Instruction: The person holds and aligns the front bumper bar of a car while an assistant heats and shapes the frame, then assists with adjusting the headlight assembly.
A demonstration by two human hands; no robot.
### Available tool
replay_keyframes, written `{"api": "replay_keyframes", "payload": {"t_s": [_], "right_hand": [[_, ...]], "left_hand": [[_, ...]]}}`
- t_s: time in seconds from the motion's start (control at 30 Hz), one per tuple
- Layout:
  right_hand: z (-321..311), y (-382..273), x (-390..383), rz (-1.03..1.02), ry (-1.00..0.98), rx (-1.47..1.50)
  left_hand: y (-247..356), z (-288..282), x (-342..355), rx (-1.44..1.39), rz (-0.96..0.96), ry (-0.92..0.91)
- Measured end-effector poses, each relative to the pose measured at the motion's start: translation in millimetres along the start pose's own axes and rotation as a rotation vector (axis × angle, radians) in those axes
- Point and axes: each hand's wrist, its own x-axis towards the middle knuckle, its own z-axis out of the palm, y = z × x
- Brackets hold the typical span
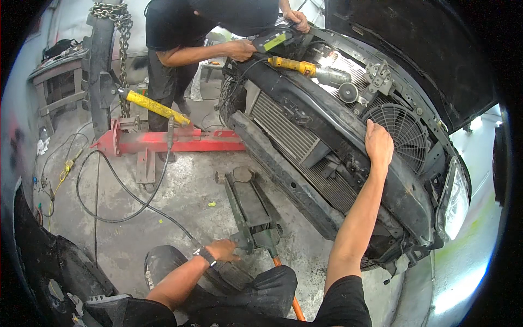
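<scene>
My right hand (378,143) is closed over the upper edge of the black bumper beam (348,122) on the car's exposed front, beside the round cooling fan (400,133). Low in front of me, my left hand (220,250) reaches toward the rear of a floor jack (251,204), its fingers loosely stretched; whether they touch the jack cannot be told. The jack's orange handle (297,306) slants down by my knee. A yellow-and-silver angle grinder (310,71) lies on top of the car's front. Behind the beam sits a finned radiator (286,122).
At the far side, a co-worker's hand (239,50) holds onto a dark part with a green-yellow panel. A red frame-pulling arm (185,143) with a yellow cylinder (155,106), a chained post (101,71) and a black hose (125,188) occupy the left. The raised hood (414,38) hangs upper right.
</scene>
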Motion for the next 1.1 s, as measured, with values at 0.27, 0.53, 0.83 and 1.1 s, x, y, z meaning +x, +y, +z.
{"api": "replay_keyframes", "payload": {"t_s": [0.27,0.53,0.83,1.1], "right_hand": [[-2.1,1.5,1.4,0.021,-0.019,-0.014],[-20.6,-18.7,-9.6,0.033,-0.025,0.084],[-1.7,-0.1,0.1,-0.017,-0.011,-0.003],[-4.0,-3.1,-0.3,-0.006,-0.016,-0.003]], "left_hand": [[2.7,-3.3,-2.0,-0.023,0.002,-0.018],[-2.0,0.6,-1.1,-0.006,-0.006,-0.022],[2.3,-4.4,-4.8,-0.026,-0.006,-0.016],[-9.5,10.6,3.8,-0.013,0.027,0.070]]}}
